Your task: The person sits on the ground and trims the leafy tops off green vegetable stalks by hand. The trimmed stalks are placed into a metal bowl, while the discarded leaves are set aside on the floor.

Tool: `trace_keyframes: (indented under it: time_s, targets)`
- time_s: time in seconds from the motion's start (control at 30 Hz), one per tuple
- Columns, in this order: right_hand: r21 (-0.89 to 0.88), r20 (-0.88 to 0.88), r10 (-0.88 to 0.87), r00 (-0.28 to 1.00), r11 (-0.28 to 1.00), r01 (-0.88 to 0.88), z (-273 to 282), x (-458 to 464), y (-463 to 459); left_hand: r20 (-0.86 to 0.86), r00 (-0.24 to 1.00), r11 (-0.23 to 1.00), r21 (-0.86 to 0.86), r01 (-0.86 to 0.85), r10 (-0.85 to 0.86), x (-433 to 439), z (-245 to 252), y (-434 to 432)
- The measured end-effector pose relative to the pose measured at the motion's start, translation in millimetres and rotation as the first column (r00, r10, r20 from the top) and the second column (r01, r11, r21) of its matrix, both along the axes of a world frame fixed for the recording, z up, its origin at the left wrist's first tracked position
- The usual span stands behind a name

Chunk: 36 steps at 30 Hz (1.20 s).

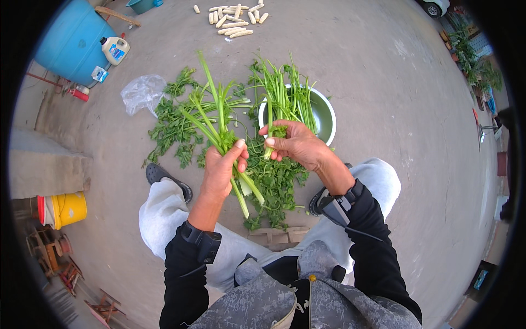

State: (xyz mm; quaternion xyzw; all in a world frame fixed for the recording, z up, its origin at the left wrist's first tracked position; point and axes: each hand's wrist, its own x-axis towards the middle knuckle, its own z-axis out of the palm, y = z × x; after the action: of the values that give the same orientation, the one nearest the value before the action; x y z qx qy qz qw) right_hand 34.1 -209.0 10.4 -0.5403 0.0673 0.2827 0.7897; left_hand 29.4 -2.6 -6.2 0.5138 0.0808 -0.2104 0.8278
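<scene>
My left hand [222, 166] is closed around several pale green celery stalks [215, 123], whose cut lower ends stick out below my fist. In my right hand [300, 144] a short celery stalk [270, 119] is pinched between thumb and fingers, with some leaf beside it. Just beyond that hand stands a round basin [327, 117] with a white rim and green inside; stripped celery stalks [279, 96] lean in it. Beneath both hands, a heap of celery leaves [279, 185] covers the ground between my feet. More leafy celery [174, 123] lies to the left.
A crumpled clear plastic bag [141, 93] lies left of the leafy celery. Corn cobs [234, 22] are spread farther off on the concrete floor. A large blue barrel [76, 41], a jug [115, 50] and a yellow bucket [70, 209] stand at the left. Potted plants [470, 61] line the right.
</scene>
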Motion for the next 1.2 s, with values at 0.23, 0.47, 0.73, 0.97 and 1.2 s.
trace_keyframes:
  time_s: [0.23,0.47,0.73,0.97,1.2]
  targets:
    - [-0.072,0.002,-0.066,0.998,0.995,0.065,-6,2,2,0.058,0.985,0.983,0.094,0.155,-0.161,-12,1,-7]
    - [-0.162,0.011,-0.055,0.998,0.985,0.056,-6,0,7,0.096,0.981,0.973,0.178,0.149,-0.167,-13,-5,-8]
    - [-0.143,0.013,0.059,0.998,0.988,-0.056,-5,-2,9,0.173,0.946,0.934,0.283,0.219,-0.274,-16,-3,-4]
    - [-0.165,0.07,0.209,0.975,0.967,-0.195,-6,-2,5,0.133,0.938,0.922,0.268,0.278,-0.321,-20,5,-7]
    - [-0.104,0.014,0.322,0.947,0.942,-0.319,-6,-1,2,0.207,0.909,0.892,0.358,0.275,-0.363,-27,8,-4]
